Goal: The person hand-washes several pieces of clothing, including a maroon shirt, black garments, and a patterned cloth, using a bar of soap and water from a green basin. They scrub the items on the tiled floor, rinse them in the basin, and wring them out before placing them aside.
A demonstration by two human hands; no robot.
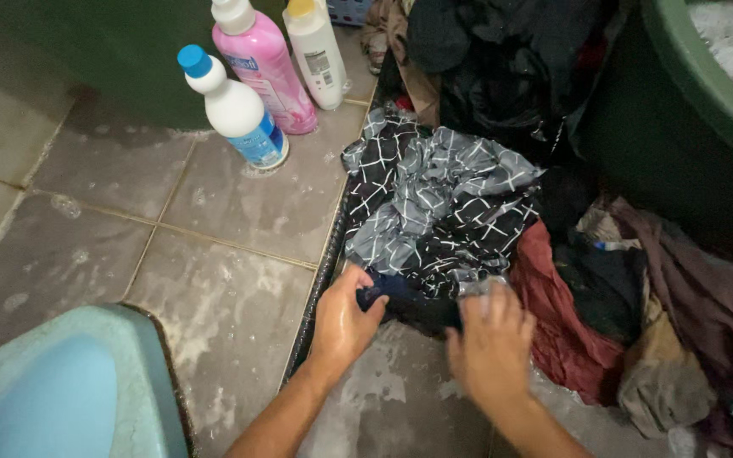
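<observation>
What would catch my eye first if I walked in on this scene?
Probably the heap of wet clothes along the right, topped by a black and grey checked cloth in the middle. Both hands are on it: the left hand grips a dark blue piece, the right hand presses beside it. Behind, at upper left, three bottles stand on the tiled floor, the pink bottle brightest.
</observation>
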